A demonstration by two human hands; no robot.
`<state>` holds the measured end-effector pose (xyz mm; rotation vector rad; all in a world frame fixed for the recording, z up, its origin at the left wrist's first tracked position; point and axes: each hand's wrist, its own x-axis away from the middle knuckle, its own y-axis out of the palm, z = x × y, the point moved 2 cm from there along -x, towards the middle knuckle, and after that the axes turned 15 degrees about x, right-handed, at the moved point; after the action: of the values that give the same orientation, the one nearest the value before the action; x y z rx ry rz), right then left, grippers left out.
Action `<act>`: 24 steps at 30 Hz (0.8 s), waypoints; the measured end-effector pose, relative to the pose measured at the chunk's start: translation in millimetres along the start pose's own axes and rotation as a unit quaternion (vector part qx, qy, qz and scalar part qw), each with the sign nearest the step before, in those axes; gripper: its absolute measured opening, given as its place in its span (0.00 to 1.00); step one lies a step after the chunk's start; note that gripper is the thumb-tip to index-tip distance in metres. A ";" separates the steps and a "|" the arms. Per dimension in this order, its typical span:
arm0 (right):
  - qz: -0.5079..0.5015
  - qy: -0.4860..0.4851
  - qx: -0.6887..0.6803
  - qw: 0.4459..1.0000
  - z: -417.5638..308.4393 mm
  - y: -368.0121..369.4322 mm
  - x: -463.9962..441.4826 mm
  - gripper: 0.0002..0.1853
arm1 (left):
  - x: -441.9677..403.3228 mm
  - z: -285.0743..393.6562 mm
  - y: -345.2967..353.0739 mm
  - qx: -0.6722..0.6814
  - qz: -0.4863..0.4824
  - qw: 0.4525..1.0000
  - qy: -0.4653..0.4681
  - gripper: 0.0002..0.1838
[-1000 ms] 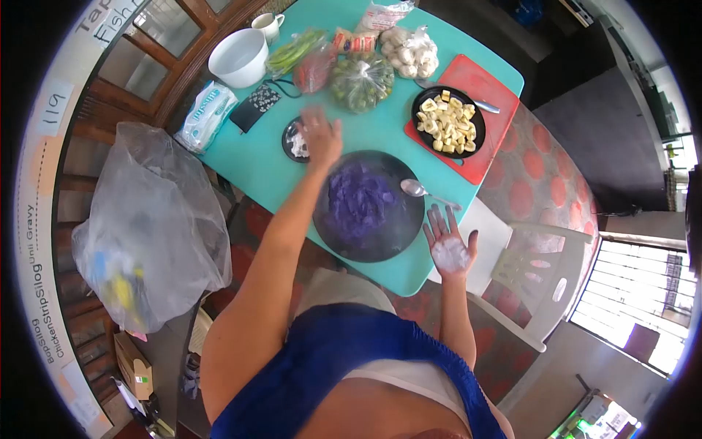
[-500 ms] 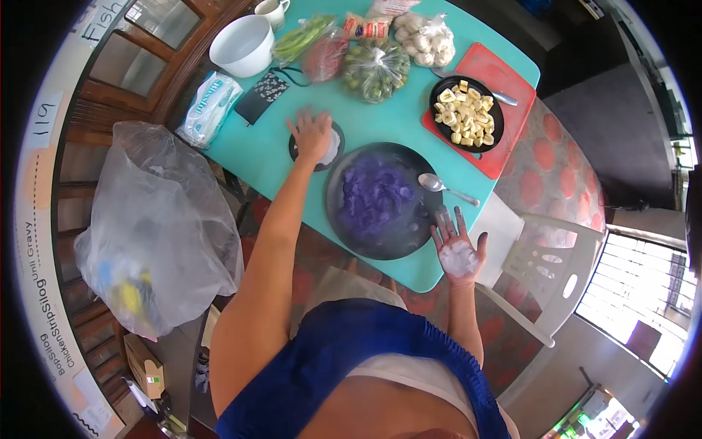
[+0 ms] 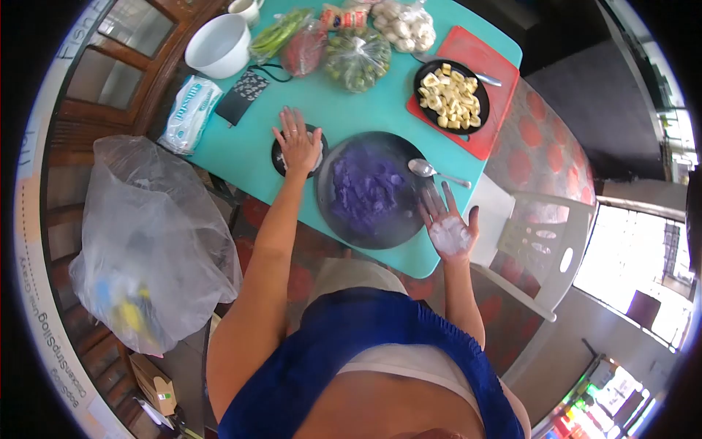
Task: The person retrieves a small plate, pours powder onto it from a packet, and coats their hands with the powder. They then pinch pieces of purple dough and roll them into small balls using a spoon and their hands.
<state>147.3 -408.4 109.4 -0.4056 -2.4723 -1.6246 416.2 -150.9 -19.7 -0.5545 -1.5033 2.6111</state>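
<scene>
Left hand (image 3: 298, 150): palm down, fingers extended and parted, over a small dark dish (image 3: 277, 156) immediately left of the large dark plate (image 3: 409, 216); contact with the dish's contents cannot be told. Right hand (image 3: 450, 228): palm up, fingers spread wide, palm coated white, near the plate's right edge. Purple mash (image 3: 368, 189) lies on the plate. Spoon (image 3: 422, 168) rests across its right rim. Yellow chunks (image 3: 447, 95) sit beyond the plate, to its right.

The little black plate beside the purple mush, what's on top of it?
Some white stuff shows near the right side of the little black plate. The left hand covers the middle, so whatever lies beneath it can't be seen.
</scene>
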 end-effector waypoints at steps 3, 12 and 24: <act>0.008 -0.009 0.033 0.999 -6.8 -3.3 1.7 0.46 | -1.7 -2.3 2.8 0.002 -0.006 1.000 0.010 0.41; -0.008 -0.028 0.053 0.998 -20.1 -1.3 4.4 0.48 | -9.3 -7.3 -38.8 0.686 0.101 0.664 -0.279 0.43; -0.021 -0.019 -0.035 0.999 -35.3 -16.8 11.4 0.47 | 93.1 215.4 7.5 0.517 -0.370 0.770 -0.046 0.18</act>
<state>130.7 -445.5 112.0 -0.4009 -2.4726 -1.7391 255.7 -308.9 46.6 0.2557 -0.0142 2.2682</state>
